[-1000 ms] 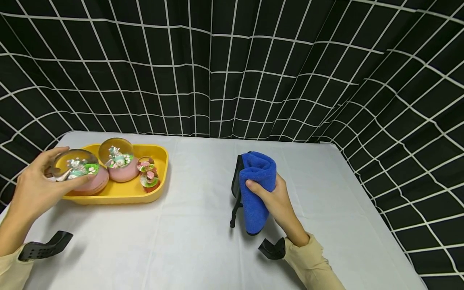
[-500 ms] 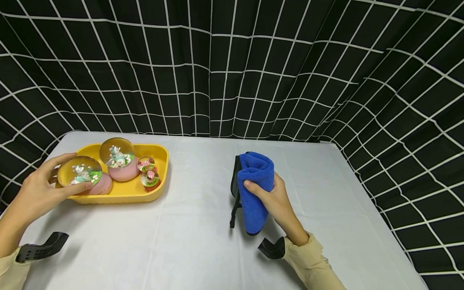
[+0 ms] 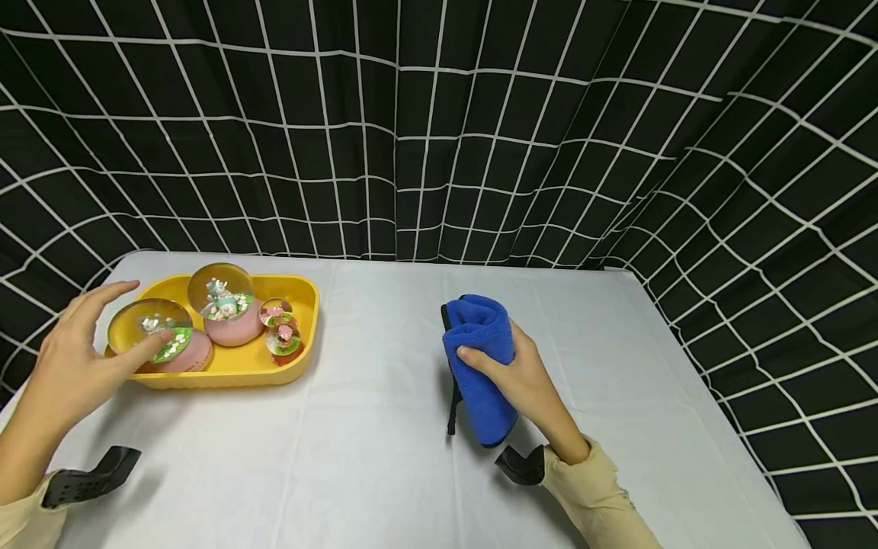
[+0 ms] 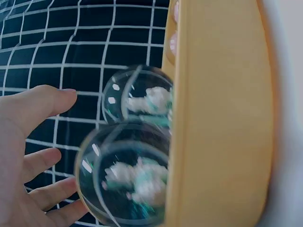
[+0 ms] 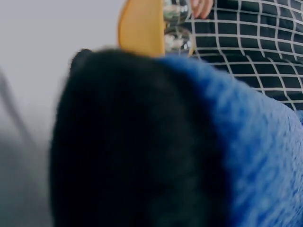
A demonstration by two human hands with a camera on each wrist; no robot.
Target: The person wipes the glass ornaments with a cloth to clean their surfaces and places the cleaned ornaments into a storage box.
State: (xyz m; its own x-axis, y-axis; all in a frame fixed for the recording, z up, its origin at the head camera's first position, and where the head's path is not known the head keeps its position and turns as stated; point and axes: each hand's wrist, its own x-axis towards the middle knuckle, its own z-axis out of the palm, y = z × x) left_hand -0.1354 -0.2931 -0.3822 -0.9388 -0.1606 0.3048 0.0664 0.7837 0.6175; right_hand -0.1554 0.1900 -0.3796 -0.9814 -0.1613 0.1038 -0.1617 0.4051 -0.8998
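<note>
My left hand [image 3: 85, 358] hovers at the near left corner of a yellow tray [image 3: 240, 378], thumb and fingers spread around a snow globe [image 3: 189, 352] with a pink base. The left wrist view has those fingers straight, the lower ones right at the glass [image 4: 124, 177]. This globe leans in the tray beside a second pink-based snow globe [image 3: 229, 324]. My right hand [image 3: 531, 381] grips a rolled blue fluffy cloth piece [image 3: 480, 389] with black edging and a black strap hanging down. Its dark side fills much of the right wrist view.
Small stacked glass balls with pink flowers and a red base [image 3: 284, 335] lie at the tray's right end. White cloth covers the table [image 3: 357, 457]. A black curtain with a white grid [image 3: 363, 145] stands behind and along the right side.
The left hand has lowered the front snow globe into the tray, and its fingers have spread off it. The right hand has turned the blue cloth piece slightly, so less of its dark side shows.
</note>
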